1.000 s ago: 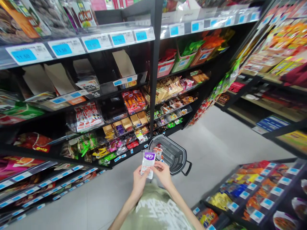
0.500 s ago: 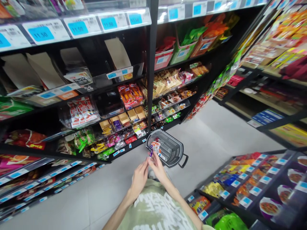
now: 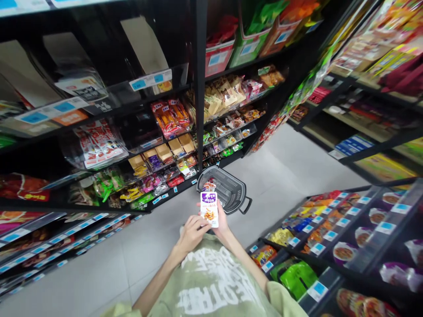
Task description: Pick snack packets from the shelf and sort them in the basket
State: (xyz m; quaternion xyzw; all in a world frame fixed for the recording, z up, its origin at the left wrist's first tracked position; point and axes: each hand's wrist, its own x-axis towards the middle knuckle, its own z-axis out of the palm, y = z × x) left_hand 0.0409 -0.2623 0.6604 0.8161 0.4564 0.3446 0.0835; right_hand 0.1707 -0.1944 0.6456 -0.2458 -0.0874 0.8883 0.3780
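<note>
A small white and purple snack packet (image 3: 209,211), printed with a picture of food, faces me upright in front of my body. My right hand (image 3: 222,221) is closed round its right side, with most of its fingers hidden behind it. My left hand (image 3: 193,230) has its fingers bent together at the packet's lower left edge, gripping it there. Just beyond the packet, a grey plastic shopping basket (image 3: 238,187) stands on the floor. Several small packets (image 3: 209,186) lie in its left end, partly hidden by the held packet.
Black shelving (image 3: 199,88) with snack bags and small bins rises ahead and to the left. At the right, a low tiered display (image 3: 352,220) holds packets and round tubs. Grey tiled floor (image 3: 280,163) runs between them, around the basket.
The packet has turned from nearly edge-on to face me, showing its printed front. My left hand has shifted to its lower left edge. The view has tilted slightly downward.
</note>
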